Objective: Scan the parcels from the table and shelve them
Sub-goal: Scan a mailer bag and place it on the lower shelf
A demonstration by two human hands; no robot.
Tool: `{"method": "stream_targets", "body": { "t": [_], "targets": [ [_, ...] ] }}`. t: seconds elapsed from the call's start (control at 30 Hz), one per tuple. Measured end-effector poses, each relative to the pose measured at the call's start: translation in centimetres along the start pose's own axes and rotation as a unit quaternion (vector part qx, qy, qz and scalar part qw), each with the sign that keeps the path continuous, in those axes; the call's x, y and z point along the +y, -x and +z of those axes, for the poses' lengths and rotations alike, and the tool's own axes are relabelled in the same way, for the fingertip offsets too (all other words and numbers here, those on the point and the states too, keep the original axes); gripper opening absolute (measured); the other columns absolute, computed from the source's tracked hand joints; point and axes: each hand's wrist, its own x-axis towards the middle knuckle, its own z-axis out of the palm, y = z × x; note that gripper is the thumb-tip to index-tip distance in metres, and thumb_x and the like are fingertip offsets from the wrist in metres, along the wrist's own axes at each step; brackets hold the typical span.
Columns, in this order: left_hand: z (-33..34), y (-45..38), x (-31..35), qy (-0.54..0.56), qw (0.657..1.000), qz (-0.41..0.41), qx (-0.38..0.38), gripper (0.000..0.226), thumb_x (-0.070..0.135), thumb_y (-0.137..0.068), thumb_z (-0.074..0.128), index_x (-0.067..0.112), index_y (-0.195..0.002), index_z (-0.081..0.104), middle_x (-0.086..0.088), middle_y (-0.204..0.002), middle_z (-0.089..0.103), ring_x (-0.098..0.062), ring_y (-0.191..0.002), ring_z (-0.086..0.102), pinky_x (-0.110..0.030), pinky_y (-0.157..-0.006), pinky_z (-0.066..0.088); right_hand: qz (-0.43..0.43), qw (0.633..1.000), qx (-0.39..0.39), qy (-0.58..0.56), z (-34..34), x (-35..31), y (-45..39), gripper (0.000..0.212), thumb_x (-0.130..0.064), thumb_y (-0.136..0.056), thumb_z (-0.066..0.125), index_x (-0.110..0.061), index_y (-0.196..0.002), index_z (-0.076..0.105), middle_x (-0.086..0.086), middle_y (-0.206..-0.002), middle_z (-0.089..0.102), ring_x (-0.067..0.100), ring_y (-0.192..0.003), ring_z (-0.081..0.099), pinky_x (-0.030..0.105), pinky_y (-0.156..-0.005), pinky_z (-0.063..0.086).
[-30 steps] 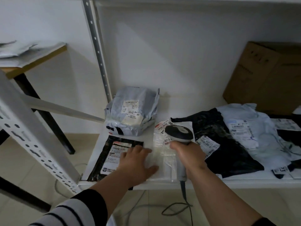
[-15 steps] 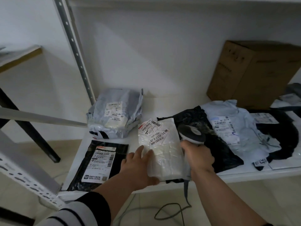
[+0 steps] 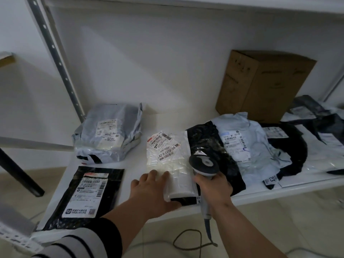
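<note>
A white bubble-wrap parcel with a printed label lies on the white shelf, its near end overlapping a black parcel. My left hand rests at the parcel's near-left edge, fingers laid on top and thumb beneath the near end. My right hand grips a grey handheld barcode scanner just right of the parcel, its head over the black bag.
A grey parcel sits at the back left and a flat black parcel at the front left. Pale blue and dark bags lie to the right, a cardboard box behind them. The scanner cable loops on the floor.
The white parcel has slid farther back on the shelf. My right hand with the scanner moved off the label to the parcel's right side. The view shifted right.
</note>
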Motion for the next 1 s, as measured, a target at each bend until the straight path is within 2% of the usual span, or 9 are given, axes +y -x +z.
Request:
{"method": "stream_targets", "body": {
  "t": [0.07, 0.13, 0.23, 0.33, 0.37, 0.47, 0.57, 0.73, 1.0],
  "targets": [
    [-0.3, -0.3, 0.5, -0.013, 1.0, -0.006, -0.002, 0.111, 0.092, -0.062, 0.042, 0.038, -0.152, 0.005, -0.002, -0.157, 0.016, -0.027, -0.142, 0.023, -0.048, -0.111, 0.023, -0.02, 1.0, -0.015, 0.012, 0.0, -0.3, -0.3, 0.057, -0.049, -0.073, 0.06, -0.016, -0.118, 0.069, 0.007, -0.136, 0.061, 0.027, -0.133, 0.047, 0.045, -0.114, 0.032],
    [-0.5, -0.8, 0.8, -0.014, 1.0, -0.013, 0.001, 0.109, 0.09, -0.065, 0.044, 0.037, -0.152, 0.005, -0.003, -0.158, 0.017, -0.027, -0.142, 0.024, -0.047, -0.11, 0.024, -0.027, 0.999, -0.018, 0.019, 0.0, -0.6, -0.9, 0.038, -0.044, -0.078, 0.064, -0.021, -0.107, 0.069, 0.007, -0.131, 0.063, 0.026, -0.13, 0.05, 0.045, -0.114, 0.033],
    [-0.6, -1.6, 0.8, -0.021, 1.0, -0.022, 0.008, 0.104, 0.086, -0.069, 0.045, 0.037, -0.152, 0.006, -0.003, -0.156, 0.02, -0.026, -0.14, 0.027, -0.047, -0.109, 0.026, -0.022, 1.0, -0.014, -0.006, -0.3, -1.0, -2.2, 0.013, -0.034, -0.08, 0.071, -0.024, -0.082, 0.062, 0.004, -0.104, 0.07, 0.028, -0.114, 0.06, 0.047, -0.109, 0.04],
    [-0.6, -2.5, 0.7, -0.028, 0.999, -0.022, 0.038, 0.097, 0.081, -0.071, 0.048, 0.036, -0.149, 0.012, 0.0, -0.15, 0.029, -0.025, -0.136, 0.032, -0.048, -0.106, 0.029, -0.005, 1.0, -0.001, -0.016, -0.6, -1.2, -3.1, 0.018, -0.029, -0.079, 0.074, -0.021, -0.071, 0.06, -0.001, -0.085, 0.063, 0.029, -0.108, 0.06, 0.046, -0.106, 0.042],
    [-0.6, -2.7, 0.7, -0.031, 0.998, -0.018, 0.049, 0.095, 0.08, -0.072, 0.048, 0.035, -0.148, 0.012, 0.001, -0.149, 0.029, -0.024, -0.137, 0.031, -0.048, -0.106, 0.029, 0.009, 0.999, 0.028, -0.02, -0.6, -1.2, -3.3, 0.017, -0.031, -0.078, 0.075, -0.016, -0.078, 0.065, 0.002, -0.093, 0.064, 0.032, -0.113, 0.058, 0.045, -0.105, 0.043],
    [-0.1, -3.2, 0.9, -0.032, 0.996, -0.002, 0.082, 0.095, 0.074, -0.073, 0.049, 0.034, -0.149, 0.009, 0.001, -0.155, 0.018, -0.025, -0.139, 0.022, -0.047, -0.106, 0.026, 0.07, 0.982, 0.174, -0.025, -1.4, -0.9, -3.8, 0.051, -0.042, -0.076, 0.073, -0.016, -0.12, 0.067, 0.009, -0.134, 0.052, 0.039, -0.126, 0.046, 0.049, -0.102, 0.038],
    [0.4, -3.5, 1.5, -0.017, 0.996, 0.038, 0.083, 0.098, 0.065, -0.075, 0.049, 0.037, -0.151, -0.006, 0.004, -0.161, -0.004, -0.025, -0.145, 0.006, -0.047, -0.112, 0.017, 0.082, 0.972, 0.212, -0.053, -3.4, -0.5, -5.1, 0.062, -0.045, -0.078, 0.071, -0.019, -0.133, 0.06, 0.005, -0.149, 0.04, 0.039, -0.132, 0.039, 0.053, -0.107, 0.033],
    [0.8, -4.2, 2.4, 0.026, 0.997, 0.065, 0.025, 0.091, 0.067, -0.08, 0.045, 0.052, -0.147, -0.014, 0.008, -0.162, -0.02, -0.023, -0.15, -0.009, -0.047, -0.118, 0.01, 0.009, 0.998, 0.052, 0.026, -4.7, -0.3, -7.4, 0.063, -0.035, -0.083, 0.071, -0.015, -0.14, 0.055, 0.011, -0.144, 0.052, 0.033, -0.136, 0.04, 0.049, -0.115, 0.027],
    [1.8, -3.8, 2.1, -0.002, 0.998, 0.06, 0.031, 0.073, 0.073, -0.082, 0.036, 0.052, -0.144, 0.006, 0.004, -0.163, -0.008, -0.027, -0.15, -0.004, -0.049, -0.117, 0.012, 0.012, 0.995, -0.095, 0.018, -3.9, -0.4, -6.5, 0.036, -0.023, -0.082, 0.072, -0.004, -0.113, 0.068, 0.017, -0.115, 0.07, 0.032, -0.108, 0.065, 0.048, -0.1, 0.05]
  ]
}}
